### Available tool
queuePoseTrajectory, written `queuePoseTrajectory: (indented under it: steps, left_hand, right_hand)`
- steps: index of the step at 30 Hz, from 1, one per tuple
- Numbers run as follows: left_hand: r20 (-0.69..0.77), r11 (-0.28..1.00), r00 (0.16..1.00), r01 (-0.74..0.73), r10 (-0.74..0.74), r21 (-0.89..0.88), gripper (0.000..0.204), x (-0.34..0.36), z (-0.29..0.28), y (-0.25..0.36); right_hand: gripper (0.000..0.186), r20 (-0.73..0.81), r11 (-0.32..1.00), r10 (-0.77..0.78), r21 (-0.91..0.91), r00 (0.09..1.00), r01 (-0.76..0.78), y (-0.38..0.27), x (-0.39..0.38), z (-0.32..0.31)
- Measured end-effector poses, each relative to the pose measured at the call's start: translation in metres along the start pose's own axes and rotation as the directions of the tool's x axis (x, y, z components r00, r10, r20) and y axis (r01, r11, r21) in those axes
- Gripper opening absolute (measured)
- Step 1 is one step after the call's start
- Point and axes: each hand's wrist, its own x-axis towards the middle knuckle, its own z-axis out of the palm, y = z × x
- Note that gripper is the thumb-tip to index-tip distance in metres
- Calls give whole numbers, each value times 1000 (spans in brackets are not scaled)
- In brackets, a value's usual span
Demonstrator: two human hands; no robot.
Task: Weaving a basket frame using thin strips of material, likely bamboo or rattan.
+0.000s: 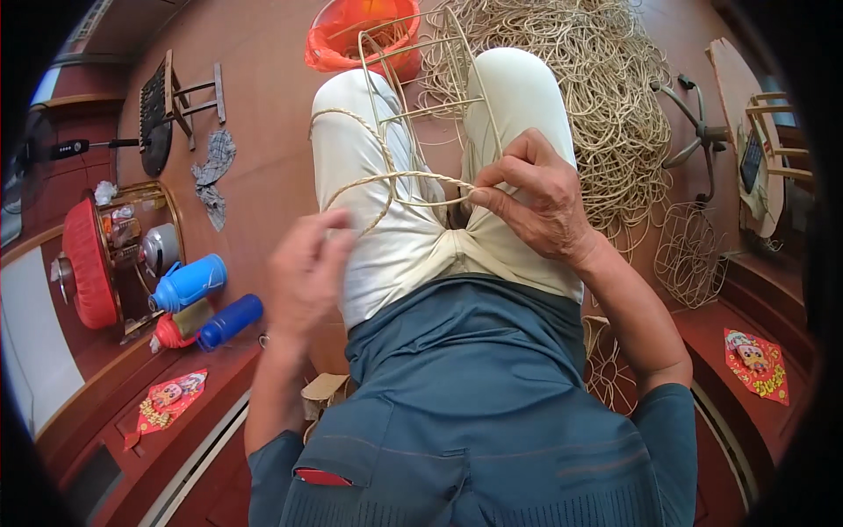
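My right hand (536,198), over my right thigh, pinches a braided beige cord (369,180) between thumb and fingers. The cord loops across my left thigh. My left hand (307,263) is smeared by motion beside the lower part of that loop; whether it grips the cord is unclear. A beige rod frame (411,114) stands between my knees, its lower end close to the cord and my right hand.
Behind my knees are a red-orange lined bucket (320,44) and a large heap of cord (606,105). At left lie a wooden stool (171,101), cloth (215,162) and several flasks (189,281). A wheeled chair base (702,132) and looser cord (689,255) are at right.
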Motion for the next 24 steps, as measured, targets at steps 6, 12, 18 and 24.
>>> queuePoseTrajectory:
  steps: [6,12,18,24]
  left_hand:
    - [-6,991,993,117,-118,-60,23,-10,8,-22]
    - [-376,835,919,296,-117,464,30,-46,-151,-217]
    - [-665,5,593,748,-453,664,34,-113,-303,-295]
    - [-268,901,958,206,-105,382,32,10,-168,-161]
  right_hand:
    - [14,-4,1000,-16,-13,1000,16,-2,2,1]
    - [14,-28,1000,18,22,999,-18,-3,-2,1]
    - [14,-38,1000,-1,7,999,2,-2,-3,3]
    - [14,-42,1000,18,11,999,-18,-6,-2,7]
